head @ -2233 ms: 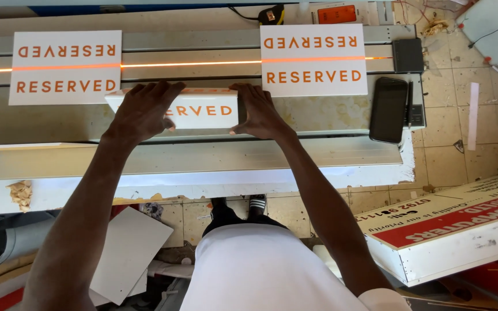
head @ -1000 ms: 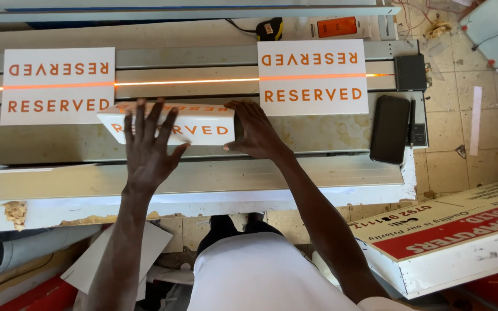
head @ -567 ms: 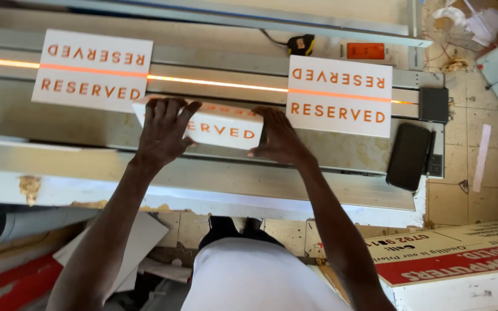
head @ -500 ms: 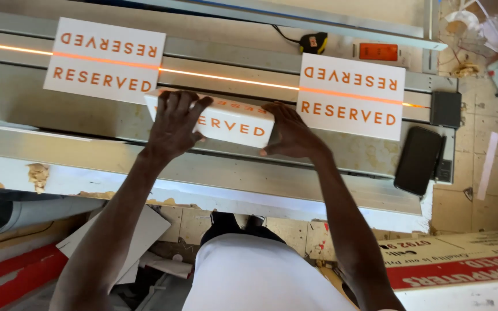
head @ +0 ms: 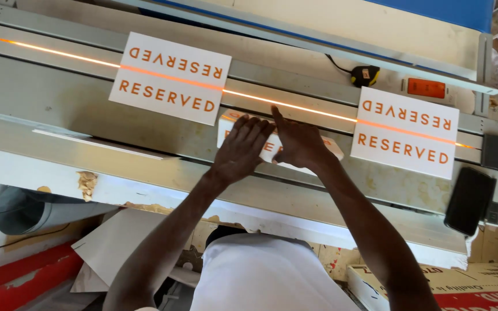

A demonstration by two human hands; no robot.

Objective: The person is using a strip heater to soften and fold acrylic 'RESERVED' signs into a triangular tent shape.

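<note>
Arms: two bare forearms, uncovered from wrist to the bottom edge of the view; no sleeve cuff shows on either; no watch, band or bracelet at the wrists
Left hand: bare, no glove; no ring can be made out on the fingers that show
Right hand: bare, no glove; fingers plain, no ring seen
Torso: plain white garment, smooth cloth with soft folds; no print, pocket or buttons on the part in view; its far hem runs roughly straight
Feet: hidden in the dark gap beyond the hem; footwear cannot be told
</note>
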